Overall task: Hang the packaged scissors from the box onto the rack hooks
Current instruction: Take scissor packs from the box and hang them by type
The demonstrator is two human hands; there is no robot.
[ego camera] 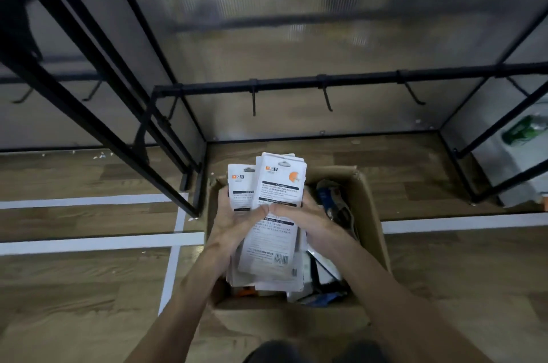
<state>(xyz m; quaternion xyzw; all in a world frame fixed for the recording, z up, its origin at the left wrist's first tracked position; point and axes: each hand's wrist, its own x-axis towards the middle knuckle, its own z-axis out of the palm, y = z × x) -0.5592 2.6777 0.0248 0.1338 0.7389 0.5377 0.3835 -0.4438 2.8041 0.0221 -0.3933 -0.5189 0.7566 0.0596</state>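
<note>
A stack of white packaged scissors [277, 184], printed backs up, is held over the open cardboard box [367, 202] on the floor. My left hand [234, 214] grips the stack from the left, thumb across the top card. From the right, my right hand [299, 211] grips the same stack, and the two thumbs meet in the middle. More packages [323, 270] lie loose inside the box beneath. The black rack rail [355, 77] runs above and beyond the box, with bare hooks [254, 101] hanging from it.
A second black rack frame [98, 89] slants down at the left, its foot beside the box. White tape lines [89, 241] cross the wooden floor. A green bottle [525, 128] lies behind the translucent panel at the right. My knees show at the bottom edge.
</note>
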